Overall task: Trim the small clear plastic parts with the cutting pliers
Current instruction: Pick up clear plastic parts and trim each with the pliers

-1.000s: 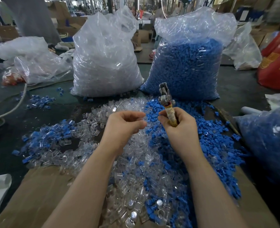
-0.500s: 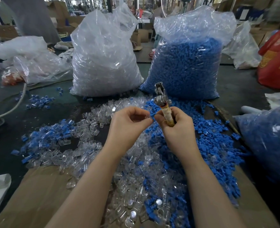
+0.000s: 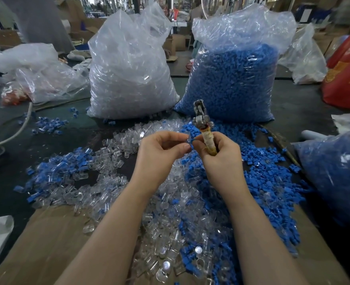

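Since a second ago the two hands are coming together, fingertips now nearly touching. The right hand (image 3: 221, 159) is gripping the cutting pliers (image 3: 203, 128) by the taped handle, head pointing up. The left hand (image 3: 161, 151) is curling its fingers (image 3: 185, 148) toward the thumb; whether they are pinching a part, I cannot tell. Clear plastic parts (image 3: 166, 223) are lying heaped on the surface (image 3: 293, 108) beneath, mixed with blue parts (image 3: 262, 177).
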`<state>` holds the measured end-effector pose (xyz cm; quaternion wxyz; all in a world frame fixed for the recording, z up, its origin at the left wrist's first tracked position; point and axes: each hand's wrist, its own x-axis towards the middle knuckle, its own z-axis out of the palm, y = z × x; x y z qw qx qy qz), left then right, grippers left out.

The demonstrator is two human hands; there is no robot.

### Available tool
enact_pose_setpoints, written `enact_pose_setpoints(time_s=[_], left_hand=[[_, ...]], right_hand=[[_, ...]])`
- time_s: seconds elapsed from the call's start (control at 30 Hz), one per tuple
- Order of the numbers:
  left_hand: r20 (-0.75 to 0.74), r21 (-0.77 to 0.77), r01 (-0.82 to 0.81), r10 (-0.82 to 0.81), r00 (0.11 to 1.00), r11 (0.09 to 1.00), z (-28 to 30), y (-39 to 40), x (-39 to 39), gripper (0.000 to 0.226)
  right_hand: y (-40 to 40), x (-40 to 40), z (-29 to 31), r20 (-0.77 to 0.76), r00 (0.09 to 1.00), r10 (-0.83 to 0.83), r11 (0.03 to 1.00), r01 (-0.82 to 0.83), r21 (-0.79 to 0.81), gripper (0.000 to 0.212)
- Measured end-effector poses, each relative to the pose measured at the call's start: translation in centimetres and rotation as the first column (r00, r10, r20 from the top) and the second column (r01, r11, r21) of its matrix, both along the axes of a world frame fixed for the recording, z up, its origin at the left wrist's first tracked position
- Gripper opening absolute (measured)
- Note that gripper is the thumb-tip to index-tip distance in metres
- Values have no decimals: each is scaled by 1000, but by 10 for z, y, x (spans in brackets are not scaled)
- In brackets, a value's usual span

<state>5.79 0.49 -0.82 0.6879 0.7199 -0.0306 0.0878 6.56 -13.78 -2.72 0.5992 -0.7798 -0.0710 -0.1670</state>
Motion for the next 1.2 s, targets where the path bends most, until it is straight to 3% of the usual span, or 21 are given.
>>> enact_pose_setpoints(time_s=[0.5,0.73,1.2], left_hand=[[13,-20,-35,35,999,999,0,-3,-1,23],[31,-11,-66,66,997,998,-2,-3,0,22],[13,-50,-52,53,999,997,-4,-2,2,22]], right_hand=[[1,0,0,-9,1000,3,1000,-3,-8,7],[1,0,0,-19,1000,-4,999,4,-39,24],[-4,1,1,-22,999,27,998,-28,-53,15]])
